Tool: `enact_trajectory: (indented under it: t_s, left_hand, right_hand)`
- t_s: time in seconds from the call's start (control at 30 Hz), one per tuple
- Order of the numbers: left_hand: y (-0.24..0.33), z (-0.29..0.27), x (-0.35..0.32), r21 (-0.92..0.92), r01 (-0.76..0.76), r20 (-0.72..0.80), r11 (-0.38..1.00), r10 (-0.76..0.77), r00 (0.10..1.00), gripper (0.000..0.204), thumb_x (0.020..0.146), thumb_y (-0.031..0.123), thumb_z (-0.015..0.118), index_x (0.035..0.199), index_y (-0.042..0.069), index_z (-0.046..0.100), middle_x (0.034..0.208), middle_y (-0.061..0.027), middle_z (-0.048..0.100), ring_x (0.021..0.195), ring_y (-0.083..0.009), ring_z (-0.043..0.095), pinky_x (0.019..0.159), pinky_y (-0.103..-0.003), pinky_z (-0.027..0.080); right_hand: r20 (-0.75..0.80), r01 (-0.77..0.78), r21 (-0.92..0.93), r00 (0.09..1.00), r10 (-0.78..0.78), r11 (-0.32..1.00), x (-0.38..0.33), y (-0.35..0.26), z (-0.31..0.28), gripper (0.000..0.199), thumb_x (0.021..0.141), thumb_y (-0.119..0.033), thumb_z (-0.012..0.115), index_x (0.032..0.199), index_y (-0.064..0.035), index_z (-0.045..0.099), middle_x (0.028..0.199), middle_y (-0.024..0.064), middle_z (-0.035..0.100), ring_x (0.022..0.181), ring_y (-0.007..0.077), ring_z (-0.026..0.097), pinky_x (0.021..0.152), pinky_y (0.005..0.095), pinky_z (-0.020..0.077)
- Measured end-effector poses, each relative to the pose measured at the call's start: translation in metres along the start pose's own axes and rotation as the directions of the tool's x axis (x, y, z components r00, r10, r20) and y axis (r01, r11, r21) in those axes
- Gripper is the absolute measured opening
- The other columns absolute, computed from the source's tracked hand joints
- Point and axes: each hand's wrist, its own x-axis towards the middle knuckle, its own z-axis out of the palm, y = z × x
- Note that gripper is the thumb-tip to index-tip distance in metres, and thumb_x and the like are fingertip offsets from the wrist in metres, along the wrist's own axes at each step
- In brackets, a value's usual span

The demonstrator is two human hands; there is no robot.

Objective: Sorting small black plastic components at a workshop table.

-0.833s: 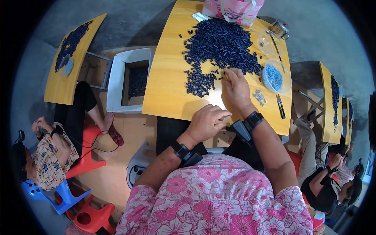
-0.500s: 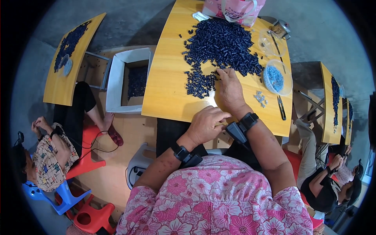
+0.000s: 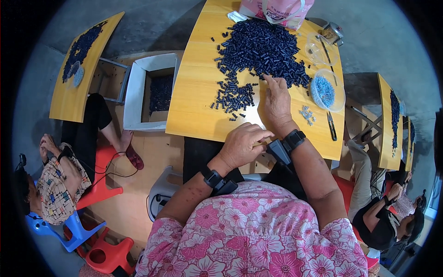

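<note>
Small dark tubular pieces (image 3: pixel 263 48) lie in a large heap on my yellow table (image 3: pixel 194 92). A looser cluster of the same pieces (image 3: pixel 233 96) spreads from its near left side. My right hand (image 3: pixel 278 101) reaches over the table, fingers stretched and slightly apart, fingertips at the heap's near edge; nothing shows in them. At the table's near edge, my left hand (image 3: pixel 242 145) is closed with curled fingers, and whatever it holds is hidden. Right of the heap stands a clear round tub (image 3: pixel 339 99) of small light-blue pieces (image 3: pixel 324 91).
Small clear pieces (image 3: pixel 307 115) and black-handled snips (image 3: pixel 332 127) lie near the tub. Behind it are a clear lid (image 3: pixel 316 53), a metal cup (image 3: pixel 332 33) and a pink bag (image 3: pixel 286 11). A white-sided box (image 3: pixel 134 99) stands left. People sit at side tables.
My right hand has shifted slightly right and its fingers have straightened. The loose cluster has spread out, with a few pieces nearer me. My left hand stays almost still.
</note>
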Motion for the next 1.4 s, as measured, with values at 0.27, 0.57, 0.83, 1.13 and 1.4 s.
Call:
enact_trajectory:
  t_s: [0.27, 0.57, 0.83, 1.13, 1.4]
  left_hand:
    - [0.004, -0.004, 0.001, -0.004, 0.031, -0.014, 1.0, -0.031, 0.999, 0.03, 0.074, 0.007, 0.07, 0.103, 0.011, 0.071, 0.085, -0.0052, 0.066, 0.085, -0.0274, 0.063, 0.077, -0.039, 0.051]
    - [0.003, -0.041, 0.002, 0.435, 0.246, -0.32, 0.866, -0.106, 0.941, 0.098, 0.066, 0.028, 0.088, 0.151, 0.017, 0.04, 0.153, -0.0187, 0.035, 0.142, -0.0399, 0.03, 0.115, -0.052, 0.024]
    - [-0.025, -0.046, 0.003, 0.542, 0.375, -0.314, 0.752, -0.232, 0.921, 0.105, 0.074, 0.036, 0.084, 0.158, 0.015, 0.024, 0.16, -0.0267, 0.019, 0.147, -0.0473, 0.018, 0.119, -0.057, 0.017]
    - [-0.031, -0.046, 0.018, 0.441, 0.279, -0.246, 0.853, -0.184, 0.952, 0.1, 0.073, 0.036, 0.086, 0.154, 0.015, 0.032, 0.16, -0.024, 0.021, 0.146, -0.0455, 0.022, 0.12, -0.053, 0.021]
    - [-0.03, -0.044, 0.016, 0.504, 0.342, -0.345, 0.793, -0.179, 0.922, 0.099, 0.072, 0.035, 0.086, 0.154, 0.015, 0.034, 0.158, -0.0244, 0.024, 0.145, -0.0452, 0.024, 0.118, -0.053, 0.022]
  right_hand:
    - [0.041, -0.074, -0.062, 0.996, 0.077, 0.995, 0.005, 0.009, 0.01, 0.032, 0.09, 0.004, 0.053, 0.12, -0.0007, 0.063, 0.099, 0.0191, 0.058, 0.09, 0.0365, 0.059, 0.08, 0.0421, 0.0499]
    - [0.019, -0.061, 0.129, 0.998, 0.059, 0.99, -0.002, 0.022, 0.007, 0.033, 0.087, 0.004, 0.058, 0.119, -0.0021, 0.064, 0.096, 0.0143, 0.059, 0.086, 0.0295, 0.059, 0.076, 0.0358, 0.0495]
    - [-0.015, -0.055, 0.093, 0.998, 0.056, 0.994, -0.004, 0.02, 0.015, 0.038, 0.085, 0.004, 0.062, 0.123, -0.0027, 0.062, 0.094, 0.0149, 0.056, 0.085, 0.03, 0.057, 0.076, 0.0363, 0.0488]
    - [0.067, -0.078, 0.112, 0.995, 0.071, 0.991, -0.001, 0.009, 0.005, 0.03, 0.08, 0.002, 0.058, 0.109, -0.0003, 0.064, 0.093, 0.0163, 0.063, 0.096, 0.0363, 0.058, 0.083, 0.0425, 0.0511]
    - [0.032, -0.082, 0.188, 0.996, 0.077, 0.979, -0.003, 0.011, 0.009, 0.03, 0.082, 0.002, 0.057, 0.111, -0.0003, 0.063, 0.097, 0.0163, 0.064, 0.097, 0.0367, 0.057, 0.084, 0.0439, 0.0504]
